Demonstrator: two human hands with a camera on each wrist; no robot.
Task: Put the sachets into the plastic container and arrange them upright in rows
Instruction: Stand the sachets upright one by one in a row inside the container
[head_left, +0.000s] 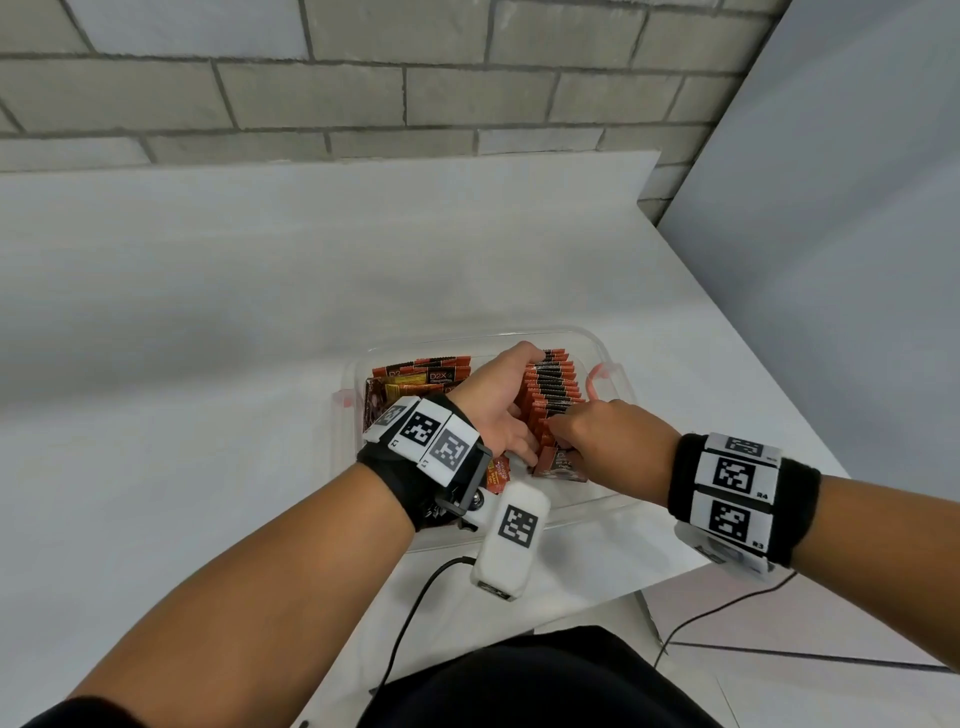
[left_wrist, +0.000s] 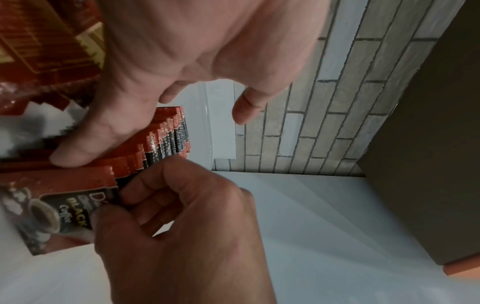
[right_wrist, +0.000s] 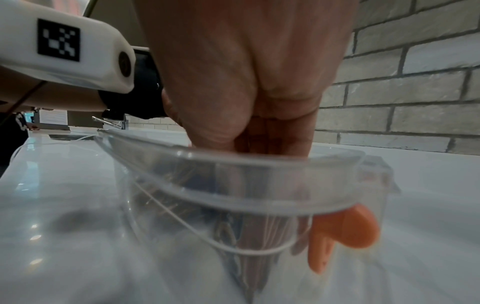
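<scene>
left hand (left_wrist: 182, 51) — fingers spread along sachet row (left_wrist: 166, 139) | right hand (left_wrist: 187, 222) — pinching front sachet (left_wrist: 64, 205)

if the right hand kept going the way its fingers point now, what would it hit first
Probably the row of upright sachets: the right hand already pinches the nearest sachet, fingers pointing forward and left along the row. Beyond it, the left hand rests on the row's far side. Depth is uncertain.
</scene>
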